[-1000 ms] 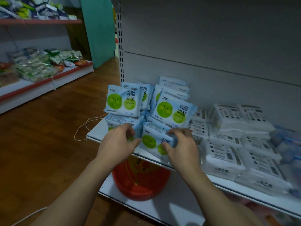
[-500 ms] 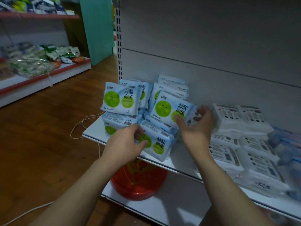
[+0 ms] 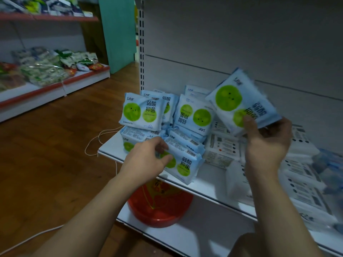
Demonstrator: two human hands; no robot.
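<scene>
Several light-blue packs with green circles are piled on the left end of a white shelf (image 3: 202,184). My right hand (image 3: 267,143) grips one of these packs (image 3: 239,101), lifted and tilted above the pile, thumb on its front. At the shelf's front edge my left hand (image 3: 146,160) pinches the left end of a front pack (image 3: 182,164) that lies on the shelf. Two more packs stand upright behind, one to the left (image 3: 142,112) and one in the middle (image 3: 194,115).
White packs (image 3: 304,173) fill the shelf to the right. A red basin (image 3: 159,206) sits on the lower shelf under my left hand. A white cord (image 3: 96,140) hangs off the shelf's left corner. Another shelf with snack bags (image 3: 46,71) stands far left across the wooden floor.
My right hand let go of the front pack, reached to an upright pack at the back of the pile and lifted it up and to the right. My left hand stayed at the front packs.
</scene>
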